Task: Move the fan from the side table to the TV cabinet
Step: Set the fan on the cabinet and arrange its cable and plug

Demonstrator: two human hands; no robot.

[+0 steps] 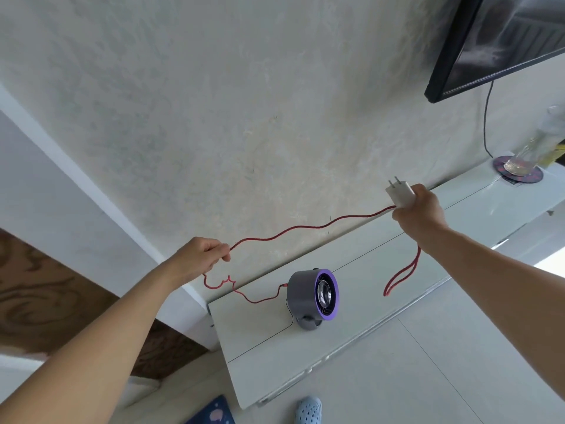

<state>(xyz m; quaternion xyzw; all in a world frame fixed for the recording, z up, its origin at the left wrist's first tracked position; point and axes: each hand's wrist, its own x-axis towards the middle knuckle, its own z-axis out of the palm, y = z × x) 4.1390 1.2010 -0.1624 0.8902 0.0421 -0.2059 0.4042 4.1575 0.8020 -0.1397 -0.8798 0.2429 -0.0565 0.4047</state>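
Grey with a purple ring, the fan is already standing upright on the white TV cabinet, near its left end, so I judge the move itself done; only the red cord is left to sort out. My left hand is pinching the cord between curled fingers, holding it up off the worktop. My right hand is gripping the white plug, prongs up, with a loop of cord dangling below.

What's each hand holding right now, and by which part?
The right hand grips the white plug by its body, prongs pointing up. The left hand pinches the red cord partway along. The fan stands unheld on the cabinet.
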